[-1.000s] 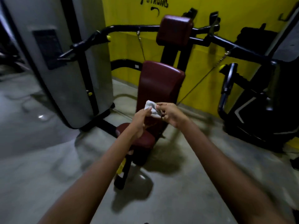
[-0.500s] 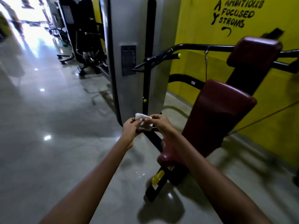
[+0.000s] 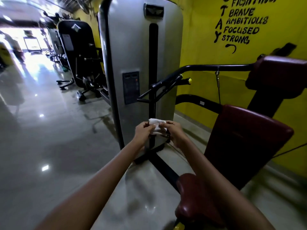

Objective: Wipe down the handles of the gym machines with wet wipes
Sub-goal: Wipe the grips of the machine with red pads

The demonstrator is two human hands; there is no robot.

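Left hand (image 3: 143, 132) and right hand (image 3: 174, 131) both pinch a white wet wipe (image 3: 156, 125) between them (folded), machine handle (image 3: 167, 82) above, untouched.

Open floor (image 3: 49, 146) lay to the left; the grey weight tower (image 3: 141, 63) stood directly ahead, its black handle (image 3: 166, 83) jutting rightward; the maroon backrest (image 3: 245, 138) blocked the right.

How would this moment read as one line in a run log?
stage: readying wipe | left hand: pinches wet wipe | right hand: pinches wet wipe | handle: untouched
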